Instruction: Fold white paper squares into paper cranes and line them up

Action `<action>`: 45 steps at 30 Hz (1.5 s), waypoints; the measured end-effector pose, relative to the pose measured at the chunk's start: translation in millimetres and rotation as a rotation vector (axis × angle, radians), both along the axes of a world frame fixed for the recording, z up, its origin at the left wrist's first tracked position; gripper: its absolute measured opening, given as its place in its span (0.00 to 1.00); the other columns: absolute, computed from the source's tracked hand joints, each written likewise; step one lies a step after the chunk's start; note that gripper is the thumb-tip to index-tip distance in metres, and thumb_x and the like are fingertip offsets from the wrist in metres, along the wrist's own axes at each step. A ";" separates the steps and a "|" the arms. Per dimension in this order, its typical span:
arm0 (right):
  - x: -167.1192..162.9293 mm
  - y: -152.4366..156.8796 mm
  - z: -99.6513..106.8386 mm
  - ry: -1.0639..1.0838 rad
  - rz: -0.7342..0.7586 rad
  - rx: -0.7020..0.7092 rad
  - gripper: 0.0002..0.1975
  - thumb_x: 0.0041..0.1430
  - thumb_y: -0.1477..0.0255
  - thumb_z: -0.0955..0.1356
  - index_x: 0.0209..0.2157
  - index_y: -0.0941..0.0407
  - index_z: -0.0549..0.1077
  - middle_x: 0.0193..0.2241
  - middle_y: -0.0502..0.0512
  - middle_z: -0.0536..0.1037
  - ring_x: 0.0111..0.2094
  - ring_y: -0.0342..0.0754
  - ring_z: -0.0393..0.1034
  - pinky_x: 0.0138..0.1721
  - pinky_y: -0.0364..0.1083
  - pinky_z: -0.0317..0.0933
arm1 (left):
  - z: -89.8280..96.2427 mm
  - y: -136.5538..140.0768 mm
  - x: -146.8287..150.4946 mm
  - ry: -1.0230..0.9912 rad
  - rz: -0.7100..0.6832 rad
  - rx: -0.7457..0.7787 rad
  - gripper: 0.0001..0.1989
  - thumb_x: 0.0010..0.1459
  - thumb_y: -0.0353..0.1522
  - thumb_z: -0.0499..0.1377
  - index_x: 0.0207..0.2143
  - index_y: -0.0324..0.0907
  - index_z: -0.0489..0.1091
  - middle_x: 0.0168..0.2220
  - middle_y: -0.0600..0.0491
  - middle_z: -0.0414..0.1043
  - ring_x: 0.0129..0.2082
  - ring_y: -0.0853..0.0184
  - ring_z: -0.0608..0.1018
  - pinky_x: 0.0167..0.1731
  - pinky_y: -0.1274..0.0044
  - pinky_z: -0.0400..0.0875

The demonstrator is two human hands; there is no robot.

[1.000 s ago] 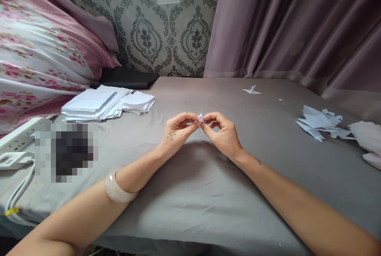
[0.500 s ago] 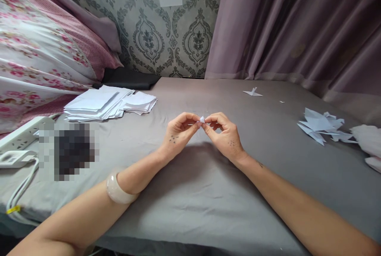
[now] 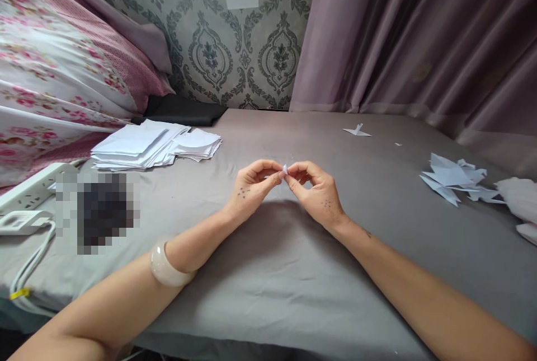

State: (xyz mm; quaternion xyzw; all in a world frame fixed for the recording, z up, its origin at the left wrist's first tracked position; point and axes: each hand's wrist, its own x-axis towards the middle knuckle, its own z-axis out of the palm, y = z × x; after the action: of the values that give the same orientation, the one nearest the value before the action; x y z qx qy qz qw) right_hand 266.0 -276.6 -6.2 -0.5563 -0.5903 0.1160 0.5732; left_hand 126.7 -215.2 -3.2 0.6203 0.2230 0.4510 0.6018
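Note:
Between my two hands, over the middle of the grey sheet, is a small folded piece of white paper point(image 3: 285, 169). My left hand point(image 3: 254, 186) pinches its left side with thumb and forefinger, a pale bangle on that forearm. On the other side my right hand point(image 3: 315, 188) pinches it the same way, fingertips nearly touching those of the left. Most of the paper is covered by the fingertips; only a little peak shows. Dark dots mark the backs of both hands.
Stacks of white paper point(image 3: 130, 145) lie at left, beside a power strip point(image 3: 36, 187) with cables and a blurred-out dark patch point(image 3: 104, 210). At right are several folded paper shapes point(image 3: 455, 173); one folded paper bird point(image 3: 358, 130) lies farther back. A curtain point(image 3: 377, 31) hangs behind.
Both hands keep their pinch in nearly the same place. The visible tip of the paper looks narrower now, as if turned or squeezed slightly.

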 end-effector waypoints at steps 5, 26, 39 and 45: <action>0.6 -0.1 -0.3 -0.012 0.003 0.005 0.05 0.56 0.67 0.68 0.32 0.53 0.72 0.29 0.50 0.76 0.30 0.44 0.69 0.35 0.46 0.64 | -0.7 1.2 -0.1 0.003 -0.008 0.026 0.10 0.50 0.35 0.66 0.32 0.38 0.74 0.34 0.52 0.74 0.34 0.69 0.74 0.40 0.75 0.71; -1.1 -1.1 -0.1 -0.007 0.015 -0.006 0.01 0.54 0.70 0.68 0.30 0.53 0.71 0.28 0.49 0.75 0.29 0.44 0.68 0.34 0.46 0.63 | 2.8 -1.7 0.0 0.073 0.045 0.048 0.10 0.48 0.36 0.66 0.29 0.38 0.74 0.30 0.53 0.72 0.31 0.70 0.73 0.34 0.78 0.70; 0.5 -2.7 1.9 0.026 0.079 -0.064 0.03 0.53 0.72 0.67 0.32 0.52 0.72 0.28 0.49 0.75 0.30 0.44 0.68 0.35 0.46 0.64 | 1.7 0.6 -1.1 0.083 0.012 0.009 0.11 0.50 0.37 0.66 0.30 0.37 0.73 0.28 0.53 0.71 0.25 0.73 0.72 0.28 0.79 0.73; 1.2 -1.8 0.8 0.074 0.119 -0.088 0.03 0.54 0.70 0.68 0.32 0.52 0.73 0.29 0.49 0.76 0.32 0.45 0.70 0.36 0.46 0.65 | 1.3 0.8 -1.9 0.090 0.003 -0.036 0.12 0.48 0.38 0.66 0.29 0.37 0.73 0.28 0.54 0.70 0.24 0.74 0.70 0.20 0.81 0.72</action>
State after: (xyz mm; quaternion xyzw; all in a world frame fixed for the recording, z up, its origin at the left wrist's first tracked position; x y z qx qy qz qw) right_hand 267.2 -278.4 -5.3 -0.5404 -0.5949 0.1962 0.5618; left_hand 124.8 -214.4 -1.9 0.6288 0.2587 0.4194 0.6014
